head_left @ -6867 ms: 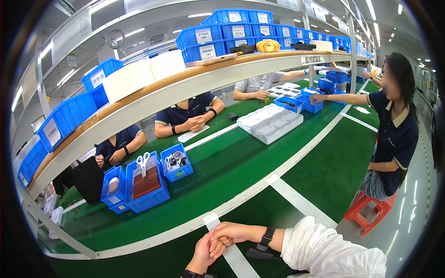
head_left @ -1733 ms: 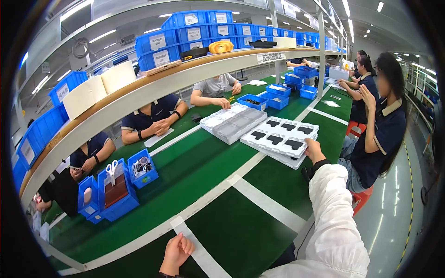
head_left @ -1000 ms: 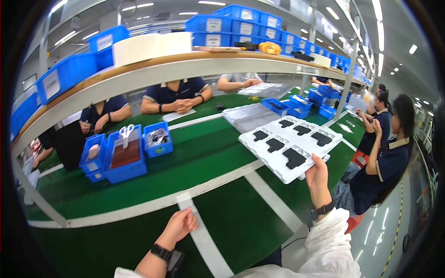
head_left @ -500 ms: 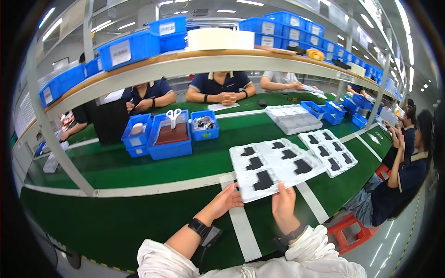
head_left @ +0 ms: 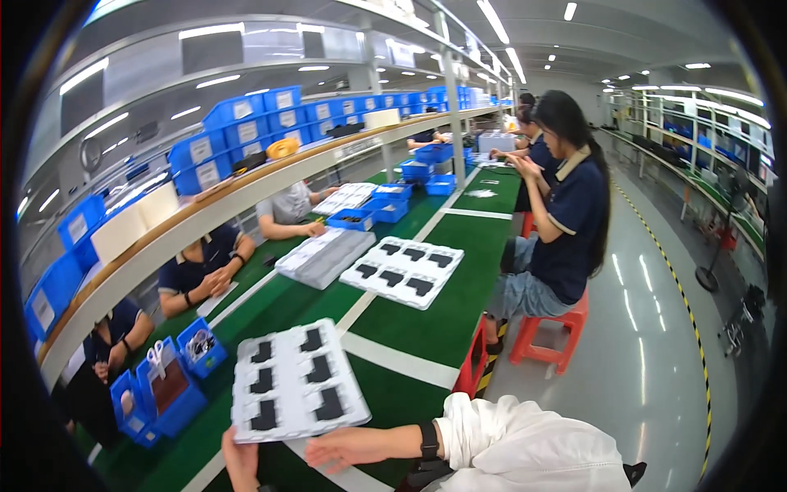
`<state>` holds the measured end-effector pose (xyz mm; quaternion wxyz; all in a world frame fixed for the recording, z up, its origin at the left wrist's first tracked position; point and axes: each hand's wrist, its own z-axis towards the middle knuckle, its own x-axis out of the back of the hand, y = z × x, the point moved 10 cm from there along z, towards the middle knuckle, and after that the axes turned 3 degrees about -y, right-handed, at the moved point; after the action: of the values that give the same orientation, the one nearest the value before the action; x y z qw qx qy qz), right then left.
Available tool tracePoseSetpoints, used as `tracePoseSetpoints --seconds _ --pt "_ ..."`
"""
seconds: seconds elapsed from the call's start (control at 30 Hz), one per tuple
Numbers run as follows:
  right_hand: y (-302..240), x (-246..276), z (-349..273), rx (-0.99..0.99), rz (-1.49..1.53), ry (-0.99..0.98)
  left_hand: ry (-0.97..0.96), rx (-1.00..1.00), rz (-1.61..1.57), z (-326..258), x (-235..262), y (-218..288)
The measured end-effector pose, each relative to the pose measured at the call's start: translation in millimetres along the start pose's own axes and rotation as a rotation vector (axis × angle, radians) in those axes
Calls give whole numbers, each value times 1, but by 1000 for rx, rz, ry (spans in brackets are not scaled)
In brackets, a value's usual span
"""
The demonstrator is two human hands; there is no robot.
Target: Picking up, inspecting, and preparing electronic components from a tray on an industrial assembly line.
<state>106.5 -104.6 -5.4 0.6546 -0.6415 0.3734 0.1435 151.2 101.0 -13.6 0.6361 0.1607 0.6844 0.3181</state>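
Note:
A white moulded tray (head_left: 288, 371) with several flat black L-shaped pieces (head_left: 320, 367) in its pockets is tilted above the green worktable. My left hand (head_left: 239, 461) is closed on its near left corner; the lower part of this hand is cut off by the picture's edge. My right hand (head_left: 348, 448) lies just below the tray's near edge with its fingers stretched out, and whether it touches the tray I cannot tell. A second white tray (head_left: 434, 284) with similar black pieces rests on the table beyond.
Stacked white trays (head_left: 326, 257) stand past the second tray. Blue bins (head_left: 190, 410) with scissors (head_left: 156, 357) are at the left, below a shelf (head_left: 270, 179) carrying more blue boxes. A co-worker (head_left: 566, 205) sits at the right on a red stool (head_left: 557, 332); others sit across the table.
My view has swung to the right, and the held tray now appears lower and further left. The right hand has come off the tray's near edge; the left hand has closed on its corner.

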Motion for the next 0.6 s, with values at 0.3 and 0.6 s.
tracePoseSetpoints --seconds 0.3,0.6 --pt "-162 123 -60 749 306 421 210 -492 283 -29 44 82" --pt "-166 161 22 475 -1296 802 281 -450 709 -5 108 81"
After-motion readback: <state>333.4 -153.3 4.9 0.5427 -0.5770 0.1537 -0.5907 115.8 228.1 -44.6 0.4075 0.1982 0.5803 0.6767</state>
